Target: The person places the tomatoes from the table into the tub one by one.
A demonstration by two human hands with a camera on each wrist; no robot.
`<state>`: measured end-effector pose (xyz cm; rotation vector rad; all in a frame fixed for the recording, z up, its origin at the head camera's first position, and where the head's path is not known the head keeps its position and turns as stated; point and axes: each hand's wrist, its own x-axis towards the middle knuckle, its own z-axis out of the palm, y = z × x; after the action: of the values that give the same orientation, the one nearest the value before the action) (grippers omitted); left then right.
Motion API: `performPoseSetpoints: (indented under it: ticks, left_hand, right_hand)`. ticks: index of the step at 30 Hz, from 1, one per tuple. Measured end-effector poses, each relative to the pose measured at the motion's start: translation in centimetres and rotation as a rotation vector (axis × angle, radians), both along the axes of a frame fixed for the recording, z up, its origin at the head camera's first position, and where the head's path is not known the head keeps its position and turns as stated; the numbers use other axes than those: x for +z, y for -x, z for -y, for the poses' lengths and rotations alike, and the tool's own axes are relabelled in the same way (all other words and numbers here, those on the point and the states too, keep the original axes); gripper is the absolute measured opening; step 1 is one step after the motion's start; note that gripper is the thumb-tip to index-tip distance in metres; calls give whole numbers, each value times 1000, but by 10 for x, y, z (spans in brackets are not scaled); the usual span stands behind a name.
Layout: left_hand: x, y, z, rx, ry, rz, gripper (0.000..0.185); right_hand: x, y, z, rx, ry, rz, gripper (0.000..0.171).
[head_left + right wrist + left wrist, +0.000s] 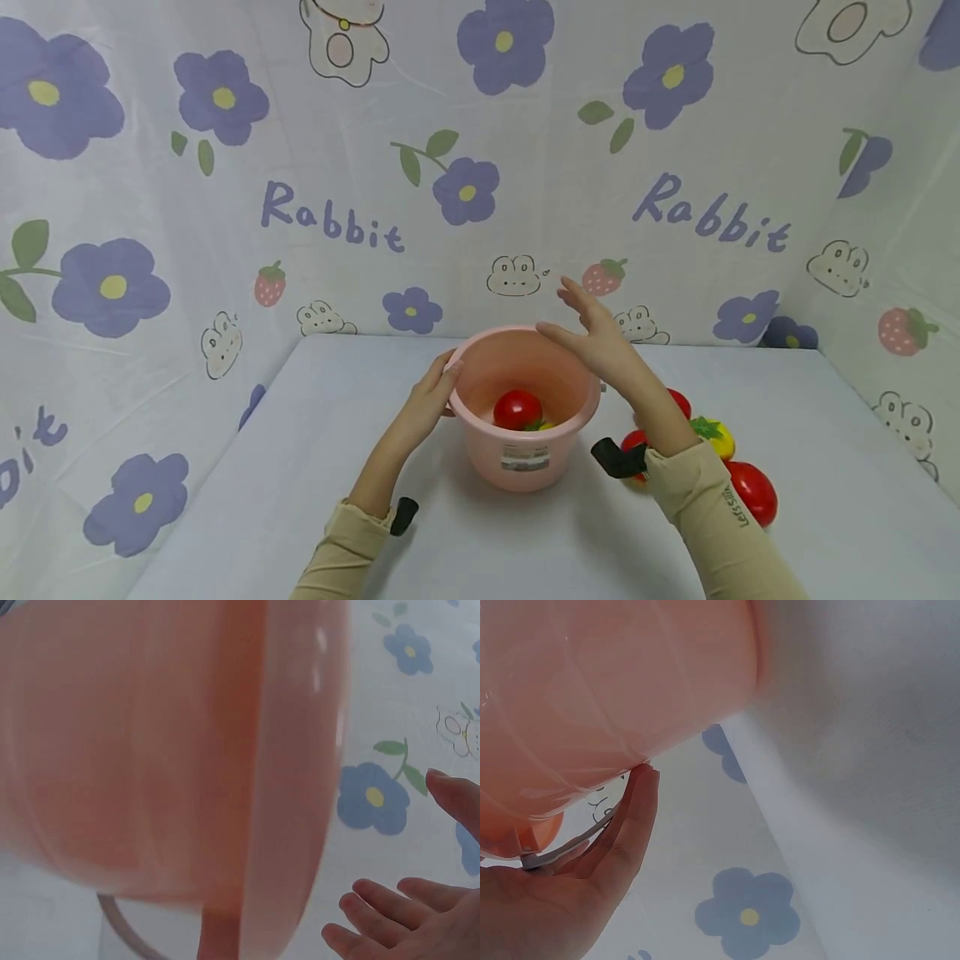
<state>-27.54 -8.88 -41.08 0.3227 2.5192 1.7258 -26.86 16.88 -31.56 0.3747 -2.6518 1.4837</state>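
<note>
A pink plastic bucket (480, 454) with a label on its front stands on the table. Inside it lies a red tomato (519, 410), with a bit of something yellow and green showing beside it. My left hand (423, 408) grips the bucket's left side, thumb at the rim and fingers outside. In the left wrist view its fingertips touch the bucket wall next to the grey handle (574, 844). Over the right rim, my right hand (596, 340) is raised with spread fingers and holds nothing; the right wrist view shows its fingers (386, 907) apart from the bucket.
Right of the bucket, partly behind my right forearm, lie a large red tomato (753, 493), a yellow one with a green leafy top (718, 440) and more red ones (680, 402). The white table (300, 467) meets a flower-printed cloth (525, 150) at the back.
</note>
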Motion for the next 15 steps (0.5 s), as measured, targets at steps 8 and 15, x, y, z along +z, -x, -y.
performPoseSetpoints:
  ticks: [8,15]
  left_hand:
    - [3,-2,0,-3,-5,11,54]
    - [28,-19,-3,-35,26,21,52]
  right_hand:
    - [-7,0,-24,-64,-14,20,86]
    - [-21,3,-47,-106,-38,33,87]
